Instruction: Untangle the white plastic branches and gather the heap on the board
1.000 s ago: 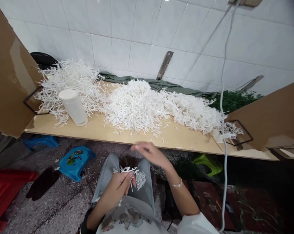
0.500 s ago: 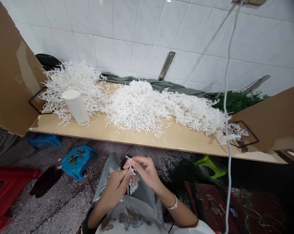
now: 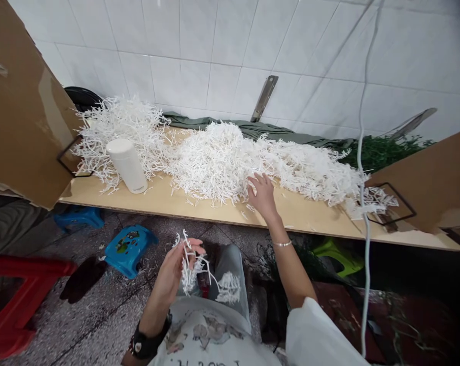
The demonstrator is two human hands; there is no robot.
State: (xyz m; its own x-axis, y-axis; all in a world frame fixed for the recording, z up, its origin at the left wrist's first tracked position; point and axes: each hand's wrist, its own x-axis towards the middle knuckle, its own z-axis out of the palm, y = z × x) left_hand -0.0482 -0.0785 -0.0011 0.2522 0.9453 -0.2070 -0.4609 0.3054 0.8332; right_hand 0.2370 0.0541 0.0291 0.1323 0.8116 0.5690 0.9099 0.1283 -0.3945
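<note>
While left hand (image 3: 172, 270) pinches a sprig bunch (image 3: 191, 268) over the lap, right hand (image 3: 261, 192) rests spread on the pile (image 3: 222, 160) at 12 o'clock.
Right grip open, empty, fingertips on the pile's near edge; better to pinch one stem than rake. Left grip closed on the bunch. Plywood counter (image 3: 310, 217), bottle (image 3: 127, 166) at 10 o'clock, cardboard (image 3: 20, 101) both ends, tiled wall (image 3: 199, 51), blue stool (image 3: 128, 249) on floor (image 3: 81, 325).

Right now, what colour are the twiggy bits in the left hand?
White. The twiggy bits in the left hand show best in the head view.
</note>
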